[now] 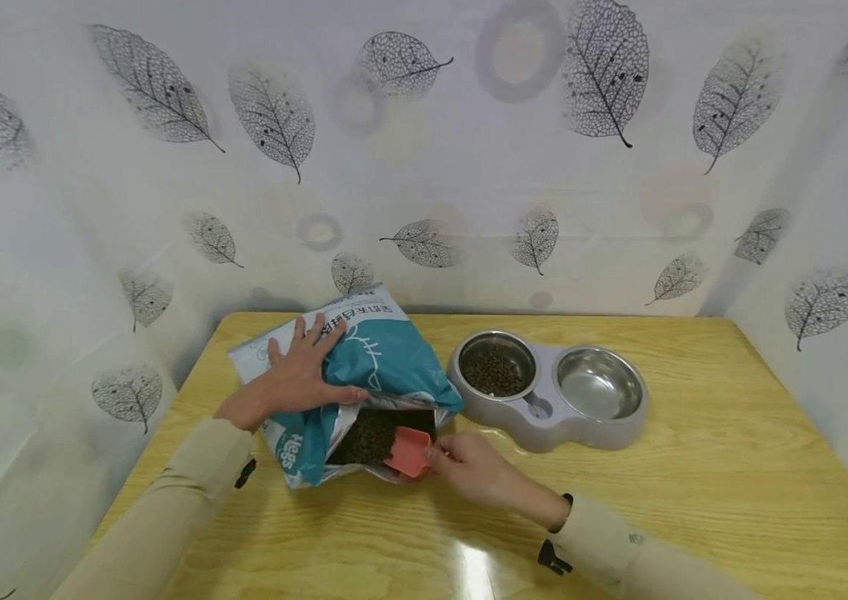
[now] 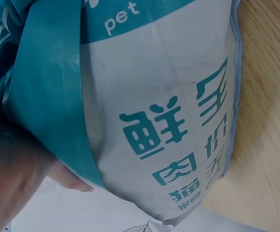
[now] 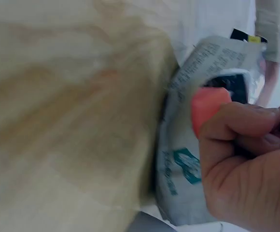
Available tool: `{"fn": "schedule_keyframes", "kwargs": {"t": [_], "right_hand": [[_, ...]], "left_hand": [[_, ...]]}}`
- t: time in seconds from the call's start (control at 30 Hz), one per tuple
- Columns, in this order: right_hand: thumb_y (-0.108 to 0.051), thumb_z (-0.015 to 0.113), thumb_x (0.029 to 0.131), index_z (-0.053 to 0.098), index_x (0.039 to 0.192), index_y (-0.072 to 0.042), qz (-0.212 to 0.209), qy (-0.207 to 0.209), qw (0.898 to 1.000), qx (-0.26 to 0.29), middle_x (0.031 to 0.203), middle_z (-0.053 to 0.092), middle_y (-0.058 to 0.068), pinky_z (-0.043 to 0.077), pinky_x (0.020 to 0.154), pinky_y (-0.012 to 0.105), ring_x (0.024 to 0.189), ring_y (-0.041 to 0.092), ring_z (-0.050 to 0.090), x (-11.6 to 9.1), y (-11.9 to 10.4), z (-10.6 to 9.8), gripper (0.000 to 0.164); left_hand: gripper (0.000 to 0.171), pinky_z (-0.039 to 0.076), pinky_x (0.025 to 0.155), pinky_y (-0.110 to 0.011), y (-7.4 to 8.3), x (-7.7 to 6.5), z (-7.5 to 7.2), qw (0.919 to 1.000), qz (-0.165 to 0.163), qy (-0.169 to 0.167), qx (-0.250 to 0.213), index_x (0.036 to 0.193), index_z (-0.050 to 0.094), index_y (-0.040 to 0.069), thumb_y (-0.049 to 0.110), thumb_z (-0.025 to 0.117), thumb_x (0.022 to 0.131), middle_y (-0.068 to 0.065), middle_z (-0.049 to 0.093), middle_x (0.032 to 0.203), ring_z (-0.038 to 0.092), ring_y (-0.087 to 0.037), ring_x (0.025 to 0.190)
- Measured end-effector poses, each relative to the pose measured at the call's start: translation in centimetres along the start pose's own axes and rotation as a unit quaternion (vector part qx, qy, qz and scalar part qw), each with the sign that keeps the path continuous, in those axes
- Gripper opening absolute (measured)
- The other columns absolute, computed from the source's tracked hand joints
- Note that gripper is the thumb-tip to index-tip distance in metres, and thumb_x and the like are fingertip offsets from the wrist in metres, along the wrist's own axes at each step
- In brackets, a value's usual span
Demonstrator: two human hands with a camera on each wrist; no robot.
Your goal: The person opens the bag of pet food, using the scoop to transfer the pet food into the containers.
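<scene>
A teal and white pet food bag (image 1: 394,354) lies on its side, its mouth facing the person. Brown kibble (image 1: 367,437) shows inside. My left hand (image 1: 296,379) rests on top of the bag with fingers spread; in the left wrist view part of that hand (image 2: 67,176) appears beside the bag's printed side (image 2: 145,96). With curled fingers my right hand (image 1: 480,468) grips a red-pink scoop (image 1: 411,452) at the bag's mouth. The right wrist view shows the scoop (image 3: 208,106) beyond the curled fingers; its handle is hidden in the hand.
A pale lilac double feeder (image 1: 544,417) stands right of the bag. Its left steel bowl (image 1: 495,335) holds kibble (image 1: 495,373); its right steel bowl (image 1: 598,387) shows a bare bottom. All stand on a wood-grain table (image 1: 731,467), with a leaf-patterned curtain (image 1: 461,192) behind.
</scene>
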State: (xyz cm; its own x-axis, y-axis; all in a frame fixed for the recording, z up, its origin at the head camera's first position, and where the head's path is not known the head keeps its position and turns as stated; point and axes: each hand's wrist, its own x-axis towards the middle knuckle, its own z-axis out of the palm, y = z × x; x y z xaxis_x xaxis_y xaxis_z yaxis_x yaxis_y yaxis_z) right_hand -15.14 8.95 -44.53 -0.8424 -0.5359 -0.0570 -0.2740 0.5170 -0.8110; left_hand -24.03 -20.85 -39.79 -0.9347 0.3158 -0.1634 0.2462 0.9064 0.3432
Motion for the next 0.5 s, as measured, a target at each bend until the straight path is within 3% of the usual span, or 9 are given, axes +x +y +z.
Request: {"fn": "schedule_keyframes", "kwargs": {"t": [0.27, 0.5], "right_hand": [[-0.025, 0.051, 0.108, 0.071, 0.088, -0.003, 0.005, -0.017, 0.997, 0.079, 0.061, 0.042, -0.008, 0.030, 0.047, 0.020, 0.050, 0.001, 0.035, -0.21, 0.57, 0.69, 0.036], [-0.032, 0.051, 0.109, 0.069, 0.093, -0.002, 0.059, -0.031, 0.986, 0.153, 0.055, 0.039, -0.007, 0.032, 0.042, 0.023, 0.044, 0.006, 0.034, -0.88, 0.62, 0.18, 0.039]], "left_hand": [[0.120, -0.003, 0.111, -0.086, 0.20, 0.05, -0.05, 1.0000, 0.001, 0.000, -0.004, 0.167, 0.007, 0.016, 0.074, 0.069, 0.081, -0.023, -0.004, 0.172, -0.012, -0.053, 0.155], [0.120, -0.003, 0.110, -0.086, 0.19, 0.01, -0.09, 1.0000, 0.000, 0.000, -0.004, 0.167, 0.008, 0.015, 0.074, 0.069, 0.081, -0.023, -0.003, 0.172, -0.012, -0.054, 0.155]]}}
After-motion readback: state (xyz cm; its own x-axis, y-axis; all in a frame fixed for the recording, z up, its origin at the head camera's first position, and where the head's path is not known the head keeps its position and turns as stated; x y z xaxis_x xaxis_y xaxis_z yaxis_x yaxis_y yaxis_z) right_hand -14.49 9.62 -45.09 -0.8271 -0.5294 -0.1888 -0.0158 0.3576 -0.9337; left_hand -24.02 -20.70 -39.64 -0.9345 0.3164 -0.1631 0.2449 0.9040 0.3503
